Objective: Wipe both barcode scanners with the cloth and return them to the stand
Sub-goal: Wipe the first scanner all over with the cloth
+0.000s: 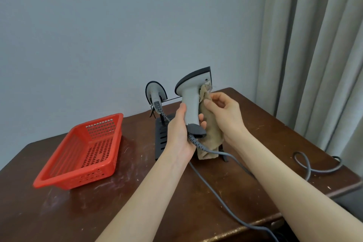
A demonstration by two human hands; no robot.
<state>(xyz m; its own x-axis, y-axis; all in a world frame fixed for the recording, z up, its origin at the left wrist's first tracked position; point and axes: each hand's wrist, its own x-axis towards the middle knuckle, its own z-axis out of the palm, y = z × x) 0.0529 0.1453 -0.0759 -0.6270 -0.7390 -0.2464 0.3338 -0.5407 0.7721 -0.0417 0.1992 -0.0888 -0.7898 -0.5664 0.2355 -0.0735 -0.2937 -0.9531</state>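
Grips the held scanner [191,92] upright by its handle with the left hand [180,129], fingers and thumb wrapped round the lower handle just above the dark cable boot. Head up, window end toward 2 o'clock.

Pinches the cloth [211,133] between thumb and curled fingers of the right hand [222,112], at 3 o'clock of the handle, and presses its frayed top edge against the underside of the scanner's head. Lets the rest of the tan cloth hang toward 6 o'clock, behind the left fingertips. Touching the stand's base or not: cannot tell.

At 9 o'clock of the held scanner, apart from it: second scanner [155,92], seated on the wire rail of the black stand [162,135], head up, coiled cable end toward the viewer. Stand on the table [137,192] directly behind the left hand, partly hidden by it.

From the held scanner's boot, grey cable [214,151] curling toward 4 o'clock and passing behind the right forearm. Long cable [216,192] emerging under the left wrist, running toward 5 o'clock to the table's near edge. Cable loop [306,165] at 4 o'clock, near the table's right edge.

Red slotted basket [84,153] at 8 o'clock, well apart from the stand. Pale curtain [314,45] at 2 o'clock.
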